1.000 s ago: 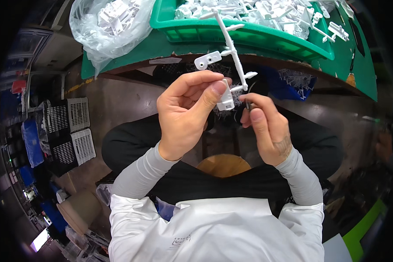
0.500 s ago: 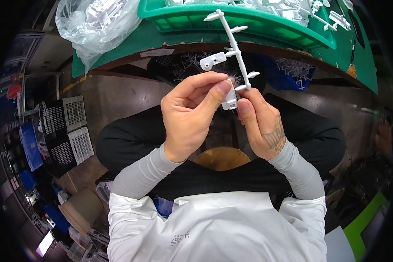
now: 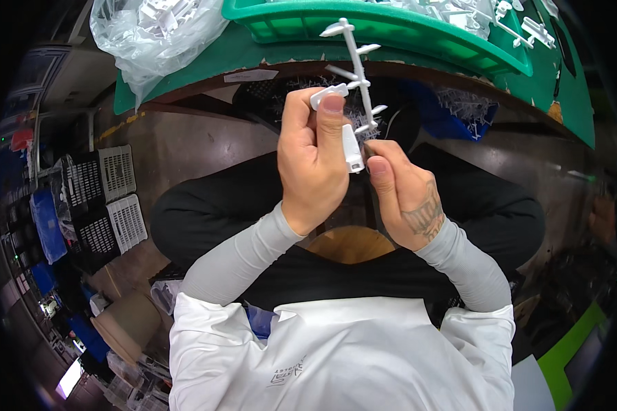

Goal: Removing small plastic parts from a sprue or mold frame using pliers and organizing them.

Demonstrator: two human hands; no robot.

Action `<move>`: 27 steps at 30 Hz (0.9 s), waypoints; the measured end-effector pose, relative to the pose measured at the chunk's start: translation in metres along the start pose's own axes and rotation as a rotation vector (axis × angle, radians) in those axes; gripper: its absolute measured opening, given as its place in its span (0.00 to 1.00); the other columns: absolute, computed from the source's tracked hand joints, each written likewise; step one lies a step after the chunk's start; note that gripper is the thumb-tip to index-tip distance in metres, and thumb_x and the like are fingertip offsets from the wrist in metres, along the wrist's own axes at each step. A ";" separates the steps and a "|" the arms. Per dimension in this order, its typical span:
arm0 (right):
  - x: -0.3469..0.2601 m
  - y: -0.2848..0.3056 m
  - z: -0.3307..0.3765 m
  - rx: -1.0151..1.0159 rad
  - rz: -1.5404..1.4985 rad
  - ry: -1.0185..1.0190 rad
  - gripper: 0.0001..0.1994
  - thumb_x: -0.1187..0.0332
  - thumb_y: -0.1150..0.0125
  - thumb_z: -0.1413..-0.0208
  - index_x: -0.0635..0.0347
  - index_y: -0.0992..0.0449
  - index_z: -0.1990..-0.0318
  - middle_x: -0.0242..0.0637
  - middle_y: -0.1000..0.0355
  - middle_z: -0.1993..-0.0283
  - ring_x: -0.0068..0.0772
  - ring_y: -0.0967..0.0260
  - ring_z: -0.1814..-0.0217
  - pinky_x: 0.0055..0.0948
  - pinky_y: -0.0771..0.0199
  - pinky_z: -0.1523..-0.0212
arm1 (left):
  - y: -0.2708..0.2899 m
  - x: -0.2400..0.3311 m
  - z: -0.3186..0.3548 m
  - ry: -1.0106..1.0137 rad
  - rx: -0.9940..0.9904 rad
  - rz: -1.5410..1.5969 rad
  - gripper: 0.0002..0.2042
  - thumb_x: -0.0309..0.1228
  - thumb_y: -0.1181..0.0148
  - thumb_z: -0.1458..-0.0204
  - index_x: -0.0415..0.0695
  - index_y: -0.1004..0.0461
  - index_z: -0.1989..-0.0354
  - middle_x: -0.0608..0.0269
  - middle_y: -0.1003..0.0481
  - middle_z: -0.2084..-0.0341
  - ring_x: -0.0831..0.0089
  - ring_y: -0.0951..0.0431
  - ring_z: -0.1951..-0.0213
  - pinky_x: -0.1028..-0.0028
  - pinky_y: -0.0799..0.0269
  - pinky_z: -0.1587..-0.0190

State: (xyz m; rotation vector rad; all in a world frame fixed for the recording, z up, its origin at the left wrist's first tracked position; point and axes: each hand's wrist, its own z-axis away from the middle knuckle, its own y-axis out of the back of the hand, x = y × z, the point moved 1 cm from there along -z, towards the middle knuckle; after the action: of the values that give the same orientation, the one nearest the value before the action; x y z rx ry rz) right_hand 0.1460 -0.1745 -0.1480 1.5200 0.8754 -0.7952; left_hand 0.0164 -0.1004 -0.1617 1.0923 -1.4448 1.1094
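Note:
My left hand (image 3: 312, 154) is closed with its thumb on a small white plastic part (image 3: 328, 94), which joins a white moulding runner (image 3: 362, 82). Several short pointed stubs stick out along the runner, which stands upright in front of me. A second white plastic part (image 3: 351, 147), long and box-like, sits beside the left palm, below the runner's lower end. Just right of that part, my right hand (image 3: 406, 202) is closed, thumb against forefinger. A thin dark sliver shows at its fingertips; its kind is too small to make out.
A green tray (image 3: 391, 41) of white plastic parts stands on the green table (image 3: 185, 85), beside a clear plastic bag (image 3: 158, 51) of similar parts. Under the table is a blue bin (image 3: 435, 120) with white runners. Black and white crates (image 3: 120, 195) stand at left.
My left hand has moved up, its thumb shifting from the lower part to the upper one. The runner has shifted slightly left and down. My right fingertips have come away from its lower end.

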 end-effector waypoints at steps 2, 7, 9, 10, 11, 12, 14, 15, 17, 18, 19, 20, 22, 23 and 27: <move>-0.002 0.010 0.000 0.020 -0.062 -0.070 0.11 0.64 0.52 0.31 0.62 0.30 0.49 0.43 0.25 0.69 0.40 0.24 0.75 0.33 0.26 0.72 | 0.003 0.005 -0.003 -0.001 0.022 0.009 0.14 0.41 0.47 0.34 0.40 0.31 0.57 0.72 0.32 0.79 0.90 0.36 0.78 0.84 0.43 0.77; -0.002 0.012 -0.006 0.158 -0.121 -0.065 0.18 0.61 0.59 0.28 0.64 0.37 0.39 0.35 0.28 0.73 0.20 0.32 0.74 0.21 0.32 0.69 | 0.006 0.015 0.007 0.022 -0.105 -0.072 0.11 0.35 0.42 0.36 0.38 0.24 0.59 0.75 0.28 0.77 0.92 0.36 0.75 0.86 0.44 0.75; -0.001 0.011 -0.006 0.093 -0.155 -0.115 0.19 0.61 0.58 0.28 0.64 0.38 0.38 0.36 0.26 0.71 0.21 0.31 0.72 0.22 0.31 0.68 | 0.007 0.018 0.010 0.061 -0.185 -0.031 0.10 0.33 0.42 0.37 0.37 0.23 0.58 0.75 0.27 0.76 0.93 0.35 0.75 0.87 0.44 0.75; 0.000 0.013 -0.006 0.097 -0.153 -0.119 0.19 0.61 0.58 0.28 0.64 0.38 0.38 0.36 0.26 0.71 0.21 0.31 0.72 0.22 0.31 0.68 | 0.005 0.018 0.011 0.063 -0.190 -0.028 0.10 0.33 0.42 0.37 0.37 0.23 0.58 0.75 0.27 0.76 0.93 0.35 0.75 0.87 0.44 0.75; 0.002 0.014 -0.005 0.087 -0.136 -0.132 0.19 0.61 0.58 0.28 0.65 0.38 0.39 0.36 0.26 0.71 0.22 0.30 0.71 0.22 0.31 0.67 | 0.004 0.016 0.013 0.108 -0.210 0.004 0.10 0.33 0.42 0.37 0.37 0.23 0.58 0.75 0.27 0.76 0.93 0.35 0.75 0.87 0.44 0.75; 0.003 0.015 -0.004 0.076 -0.123 -0.144 0.19 0.60 0.58 0.28 0.65 0.38 0.39 0.36 0.26 0.71 0.22 0.30 0.71 0.22 0.30 0.67 | 0.003 0.016 0.015 0.153 -0.229 0.033 0.10 0.33 0.41 0.37 0.37 0.23 0.58 0.75 0.26 0.76 0.93 0.35 0.75 0.87 0.44 0.75; 0.002 0.019 -0.006 0.065 -0.126 -0.143 0.19 0.60 0.57 0.28 0.65 0.37 0.40 0.35 0.26 0.71 0.22 0.29 0.70 0.23 0.30 0.66 | 0.002 0.014 0.017 0.159 -0.240 0.052 0.10 0.33 0.41 0.37 0.37 0.22 0.58 0.75 0.26 0.76 0.93 0.35 0.75 0.87 0.44 0.75; 0.002 0.021 -0.006 0.052 -0.127 -0.142 0.19 0.60 0.57 0.28 0.65 0.36 0.40 0.35 0.26 0.71 0.22 0.29 0.70 0.23 0.29 0.66 | 0.002 0.014 0.018 0.160 -0.247 0.048 0.11 0.33 0.41 0.37 0.37 0.22 0.58 0.75 0.26 0.76 0.93 0.35 0.75 0.87 0.44 0.75; 0.002 0.021 -0.005 0.052 -0.143 -0.158 0.19 0.60 0.57 0.28 0.66 0.36 0.41 0.35 0.26 0.71 0.23 0.28 0.69 0.23 0.28 0.65 | 0.000 0.013 0.019 0.163 -0.256 0.043 0.11 0.33 0.41 0.37 0.37 0.22 0.57 0.75 0.26 0.76 0.93 0.35 0.76 0.87 0.44 0.75; 0.002 0.020 -0.005 0.051 -0.160 -0.170 0.18 0.60 0.57 0.28 0.66 0.36 0.41 0.35 0.26 0.71 0.23 0.28 0.69 0.23 0.28 0.65 | 0.000 0.013 0.019 0.191 -0.247 0.068 0.11 0.34 0.41 0.37 0.37 0.22 0.58 0.74 0.26 0.76 0.92 0.35 0.76 0.87 0.44 0.76; 0.002 0.020 -0.004 0.052 -0.162 -0.172 0.18 0.60 0.57 0.28 0.66 0.36 0.41 0.35 0.26 0.71 0.23 0.28 0.69 0.23 0.28 0.65 | 0.000 0.013 0.019 0.219 -0.238 0.093 0.12 0.34 0.42 0.37 0.37 0.22 0.58 0.74 0.26 0.76 0.92 0.35 0.76 0.86 0.44 0.76; 0.003 0.020 -0.004 0.035 -0.168 -0.183 0.18 0.60 0.57 0.28 0.66 0.36 0.41 0.35 0.26 0.71 0.23 0.27 0.69 0.24 0.27 0.65 | 0.000 0.014 0.020 0.220 -0.239 0.091 0.12 0.34 0.42 0.37 0.37 0.22 0.58 0.74 0.26 0.76 0.92 0.35 0.76 0.86 0.44 0.76; 0.004 0.020 -0.003 0.017 -0.174 -0.196 0.18 0.61 0.57 0.28 0.66 0.36 0.41 0.35 0.27 0.71 0.23 0.27 0.69 0.24 0.26 0.65 | 0.001 0.014 0.020 0.285 -0.252 0.122 0.12 0.35 0.42 0.36 0.36 0.22 0.58 0.73 0.26 0.76 0.92 0.35 0.76 0.86 0.44 0.76; 0.003 0.021 -0.003 0.019 -0.173 -0.200 0.18 0.60 0.57 0.28 0.66 0.36 0.41 0.35 0.27 0.70 0.24 0.26 0.69 0.24 0.26 0.65 | 0.001 0.014 0.021 0.286 -0.252 0.121 0.12 0.35 0.42 0.36 0.36 0.22 0.58 0.73 0.26 0.76 0.92 0.35 0.76 0.86 0.44 0.76; 0.010 0.015 -0.003 0.093 -0.145 -0.131 0.18 0.59 0.55 0.29 0.64 0.36 0.43 0.35 0.28 0.77 0.31 0.25 0.76 0.29 0.27 0.74 | -0.002 0.012 0.023 0.252 -0.242 0.119 0.12 0.35 0.42 0.36 0.37 0.22 0.58 0.73 0.26 0.76 0.92 0.35 0.76 0.86 0.44 0.75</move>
State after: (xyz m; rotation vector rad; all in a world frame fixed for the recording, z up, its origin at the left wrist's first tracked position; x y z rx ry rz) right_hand 0.1635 -0.1719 -0.1488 1.4783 0.8683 -1.0422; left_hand 0.0134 -0.1239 -0.1525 0.6792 -1.4130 1.0794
